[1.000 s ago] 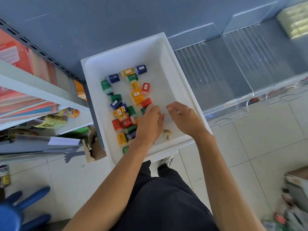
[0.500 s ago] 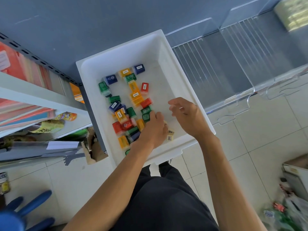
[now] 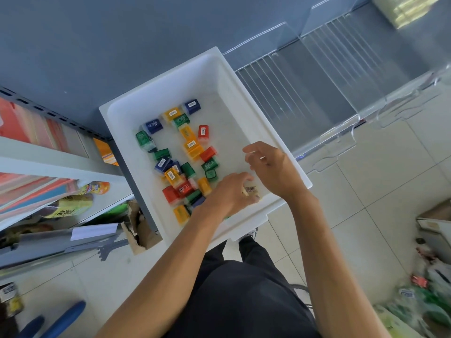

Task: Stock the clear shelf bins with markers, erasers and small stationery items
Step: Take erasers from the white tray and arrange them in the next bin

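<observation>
Picking from white tub (image 3: 170, 86): left hand (image 3: 227, 196) over pale barcoded piece (image 3: 251, 189), grasp unclear; right hand (image 3: 273, 167) slack, empty; pinch firmly next.

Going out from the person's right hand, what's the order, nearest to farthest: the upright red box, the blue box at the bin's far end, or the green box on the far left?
1. Red box, mid-bin, nearest the right hand.
2. Blue box, at the far end of the white bin.
3. Green box, by the left wall, farthest.
</observation>
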